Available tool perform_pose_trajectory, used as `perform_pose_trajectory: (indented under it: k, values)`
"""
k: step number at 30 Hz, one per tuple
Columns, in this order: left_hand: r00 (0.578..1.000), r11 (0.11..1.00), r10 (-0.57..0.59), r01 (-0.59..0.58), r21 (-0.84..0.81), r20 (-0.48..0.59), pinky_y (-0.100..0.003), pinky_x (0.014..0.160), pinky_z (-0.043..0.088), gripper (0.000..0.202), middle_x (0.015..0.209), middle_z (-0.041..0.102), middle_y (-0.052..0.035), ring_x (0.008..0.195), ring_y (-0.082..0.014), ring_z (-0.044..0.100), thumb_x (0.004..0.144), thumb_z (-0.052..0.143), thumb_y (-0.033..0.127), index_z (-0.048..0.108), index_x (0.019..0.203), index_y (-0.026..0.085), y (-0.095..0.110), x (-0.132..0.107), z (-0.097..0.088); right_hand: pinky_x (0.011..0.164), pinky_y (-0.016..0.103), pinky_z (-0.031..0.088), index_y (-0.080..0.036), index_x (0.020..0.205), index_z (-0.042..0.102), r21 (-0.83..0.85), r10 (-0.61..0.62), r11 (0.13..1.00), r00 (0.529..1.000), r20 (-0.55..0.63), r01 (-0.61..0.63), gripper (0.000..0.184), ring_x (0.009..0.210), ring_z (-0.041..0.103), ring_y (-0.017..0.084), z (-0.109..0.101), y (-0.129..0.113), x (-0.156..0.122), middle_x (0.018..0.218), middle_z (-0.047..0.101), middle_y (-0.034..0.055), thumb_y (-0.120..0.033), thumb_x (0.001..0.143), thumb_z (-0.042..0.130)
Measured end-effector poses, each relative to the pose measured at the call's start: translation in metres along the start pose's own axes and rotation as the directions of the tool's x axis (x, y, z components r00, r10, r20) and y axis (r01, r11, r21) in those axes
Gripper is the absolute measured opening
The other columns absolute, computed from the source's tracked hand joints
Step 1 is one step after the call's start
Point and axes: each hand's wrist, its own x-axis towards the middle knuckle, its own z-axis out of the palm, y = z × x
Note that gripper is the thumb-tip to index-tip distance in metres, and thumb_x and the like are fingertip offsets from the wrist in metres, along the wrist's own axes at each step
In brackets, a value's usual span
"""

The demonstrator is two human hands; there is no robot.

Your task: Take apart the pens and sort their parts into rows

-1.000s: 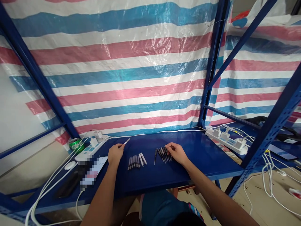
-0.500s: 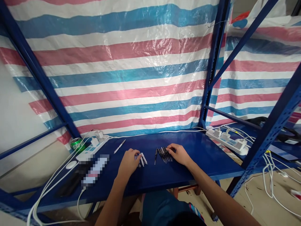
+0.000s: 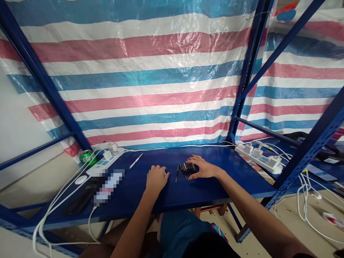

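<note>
My left hand is curled over the white pens on the blue tabletop. Only a small white bit shows by its fingers; the rest of those pens is hidden. To the right of it lies a row of several black pens, side by side, with one black pen slightly apart at the row's left end. My right hand is at the row's right end, thumb and fingers spread around that side. Whether it touches the pens I cannot tell. A single white pen lies slanted, farther back on the left.
On the left of the blue table are a power strip, a green can, a blurred phone and white cables. Another power strip sits at the right, near the blue frame post. A striped sheet hangs behind.
My left hand has moved right and closed down over the white pens, which showed before. My right hand has opened from a pinch at the black pens to spread fingers. The view has tilted slightly.
</note>
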Motion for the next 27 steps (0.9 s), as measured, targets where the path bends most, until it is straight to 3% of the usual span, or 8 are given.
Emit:
perform_pose_trajectory:
  k: [3, 6, 13, 15, 19, 22, 25, 27]
  values:
    - [0.999, 0.998, 0.012, -0.014, -0.063, -0.031, -0.043, 0.092, 0.045, 0.026, 0.109, 0.073, -0.0157, 0.113, -0.0374, 0.059, 0.094, 0.065, 0.033, 0.077, 0.116, 0.024, 0.004, 0.004, 0.006, 0.126, 0.06, 0.03, -0.037, 0.152, 0.058, 0.03, -0.02, 0.999, 0.994, 0.103, 0.017, 0.11, 0.159, 0.024, 0.044, -0.004, 0.0, 0.009, 0.163, 0.048, 0.0081, -0.064, 0.054, 0.099]
    - [0.998, 0.995, 0.009, -0.015, -0.102, -0.057, -0.041, 0.091, 0.045, 0.033, 0.105, 0.074, -0.0139, 0.109, -0.0347, 0.061, 0.092, 0.064, 0.023, 0.072, 0.123, 0.024, 0.01, 0.007, 0.012, 0.126, 0.058, 0.031, -0.036, 0.151, 0.06, 0.058, -0.032, 0.998, 0.987, 0.157, 0.023, 0.122, 0.157, 0.029, 0.045, -0.004, 0.001, 0.021, 0.161, 0.051, 0.0082, -0.061, 0.04, 0.103]
    - [0.986, 0.97, -0.038, -0.002, -0.245, -0.159, -0.039, 0.09, 0.048, 0.026, 0.109, 0.069, -0.0137, 0.109, -0.0306, 0.063, 0.098, 0.054, 0.025, 0.071, 0.117, 0.019, 0.023, 0.005, 0.02, 0.12, 0.052, 0.042, -0.034, 0.142, 0.068, 0.121, -0.065, 0.991, 0.989, 0.132, 0.049, 0.108, 0.142, 0.051, 0.041, 0.002, 0.005, 0.033, 0.14, 0.068, 0.006, -0.05, 0.042, 0.104]
    - [0.973, 0.915, -0.05, -0.046, -0.4, -0.225, -0.037, 0.089, 0.05, 0.026, 0.11, 0.067, -0.012, 0.106, -0.0272, 0.065, 0.102, 0.049, 0.028, 0.069, 0.115, 0.02, 0.026, 0.001, 0.021, 0.118, 0.052, 0.045, -0.033, 0.145, 0.065, 0.113, -0.077, 0.992, 0.988, 0.132, 0.062, 0.108, 0.14, 0.053, 0.039, 0.002, 0.004, 0.032, 0.14, 0.067, 0.0069, -0.049, 0.045, 0.104]
    - [0.951, 0.685, -0.115, -0.133, -0.716, -0.287, -0.035, 0.085, 0.054, 0.029, 0.12, 0.064, -0.0125, 0.1, -0.0232, 0.069, 0.105, 0.047, 0.038, 0.064, 0.121, 0.021, 0.034, -0.009, 0.024, 0.117, 0.051, 0.045, -0.032, 0.151, 0.059, 0.112, -0.085, 0.991, 0.989, 0.118, 0.072, 0.111, 0.139, 0.053, 0.037, -0.002, -0.002, 0.029, 0.143, 0.063, 0.0087, -0.047, 0.05, 0.103]
    - [0.967, 0.603, -0.122, -0.106, -0.79, -0.223, -0.035, 0.084, 0.055, 0.032, 0.116, 0.069, -0.0115, 0.093, -0.0221, 0.071, 0.107, 0.046, 0.042, 0.061, 0.126, 0.021, 0.039, -0.015, 0.027, 0.118, 0.05, 0.046, -0.034, 0.148, 0.06, 0.155, -0.097, 0.984, 0.995, 0.031, 0.091, 0.101, 0.137, 0.056, 0.034, -0.003, -0.006, 0.03, 0.145, 0.059, 0.0077, -0.045, 0.057, 0.101]
    - [0.978, 0.596, -0.081, -0.108, -0.796, -0.193, -0.037, 0.087, 0.055, 0.037, 0.112, 0.073, -0.0103, 0.094, -0.0227, 0.071, 0.108, 0.043, 0.041, 0.058, 0.135, 0.021, 0.042, -0.019, 0.028, 0.116, 0.048, 0.049, -0.033, 0.139, 0.065, 0.19, -0.044, 0.978, 0.982, -0.186, 0.08, 0.081, 0.139, 0.054, 0.032, 0.006, -0.008, 0.035, 0.153, 0.049, 0.0089, -0.043, 0.066, 0.098]
    - [0.977, 0.613, -0.037, -0.145, -0.776, -0.211, -0.038, 0.094, 0.054, 0.041, 0.121, 0.071, -0.0117, 0.103, -0.0231, 0.07, 0.108, 0.042, 0.037, 0.056, 0.144, 0.022, 0.042, -0.021, 0.028, 0.111, 0.046, 0.054, -0.03, 0.132, 0.068, 0.22, 0.011, 0.973, 0.941, -0.337, 0.068, 0.07, 0.138, 0.054, 0.031, 0.017, -0.008, 0.038, 0.156, 0.042, 0.0103, -0.043, 0.069, 0.096]
